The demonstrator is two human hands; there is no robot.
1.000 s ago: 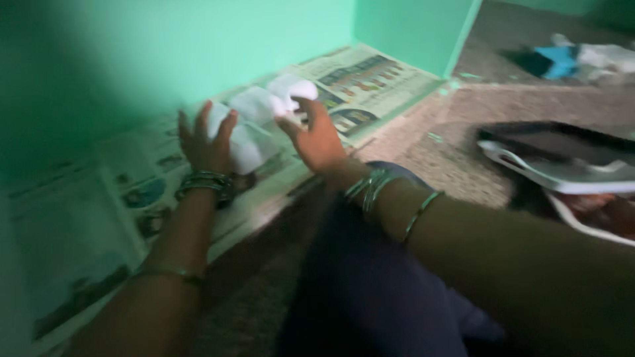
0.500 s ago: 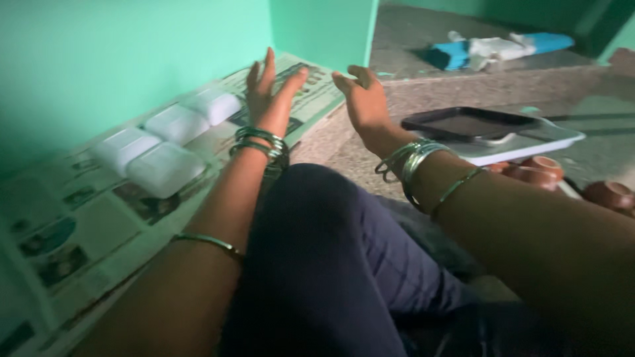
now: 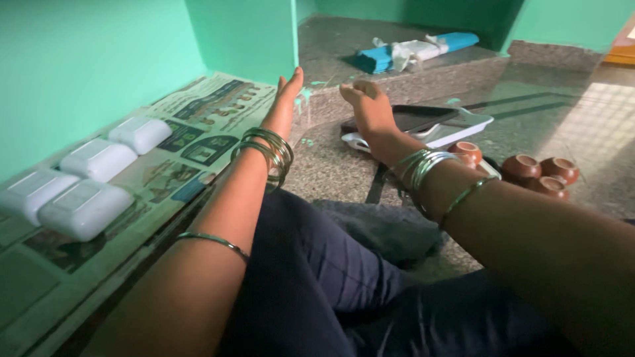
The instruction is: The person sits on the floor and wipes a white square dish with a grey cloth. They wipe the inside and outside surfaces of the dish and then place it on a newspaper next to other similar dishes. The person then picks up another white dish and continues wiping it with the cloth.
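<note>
Both hands empty w/ fingers spread, left (image 3: 284,106) over the newspaper (image 3: 211,112), right (image 3: 370,109) nearest the tray (image 3: 463,125); four white boxes (image 3: 86,208) lined along the green wall, well apart.

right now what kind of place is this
Probably a room in a home, at floor level: a speckled stone floor, a green-walled shelf lined with newspaper holding white lidded boxes, and small clay cups beside a tray.
</note>
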